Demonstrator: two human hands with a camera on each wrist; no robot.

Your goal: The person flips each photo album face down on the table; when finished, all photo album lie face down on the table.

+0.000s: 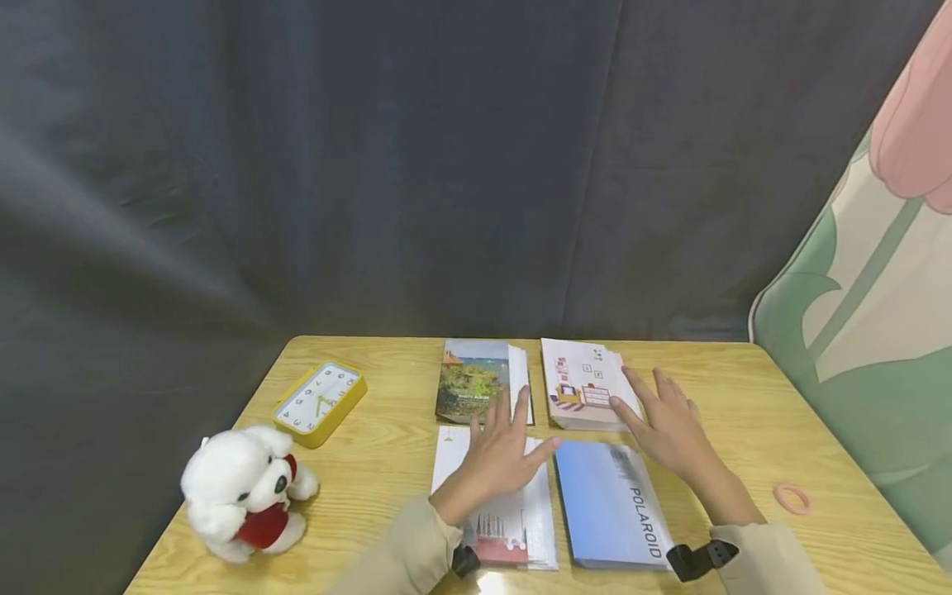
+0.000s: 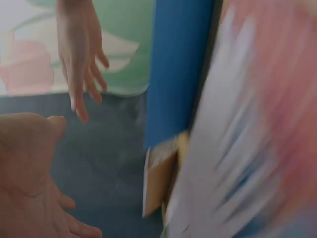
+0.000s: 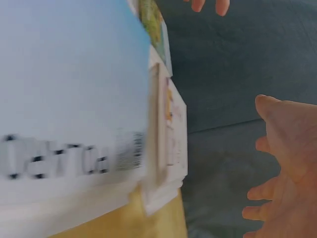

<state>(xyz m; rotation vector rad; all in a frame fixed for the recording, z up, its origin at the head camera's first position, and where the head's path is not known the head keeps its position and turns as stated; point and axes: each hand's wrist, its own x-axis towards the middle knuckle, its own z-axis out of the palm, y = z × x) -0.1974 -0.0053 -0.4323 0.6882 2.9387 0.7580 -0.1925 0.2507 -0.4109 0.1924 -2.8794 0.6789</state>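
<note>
Four piles of photo albums form a block on the table. My left hand (image 1: 500,453), fingers spread, hovers over the near-left white album (image 1: 506,529) and overlaps the lower edge of the landscape album (image 1: 476,380) in the head view. My right hand (image 1: 665,421) has its fingers spread beside the far-right white album (image 1: 587,388), which has a drawing of furniture. Below it lies the blue album (image 1: 610,504) marked POLAROID. In the right wrist view the blue album (image 3: 64,89) looms close, with my right hand (image 3: 292,158) apart from it. Neither hand holds anything.
A yellow clock (image 1: 320,402) lies at the table's left, with a white plush dog (image 1: 245,492) in red sitting nearer. A pink ring (image 1: 792,498) rests on the wooden table (image 1: 744,397) at the right. Dark curtain (image 1: 446,165) stands behind, and a floral cloth (image 1: 878,330) hangs on the right.
</note>
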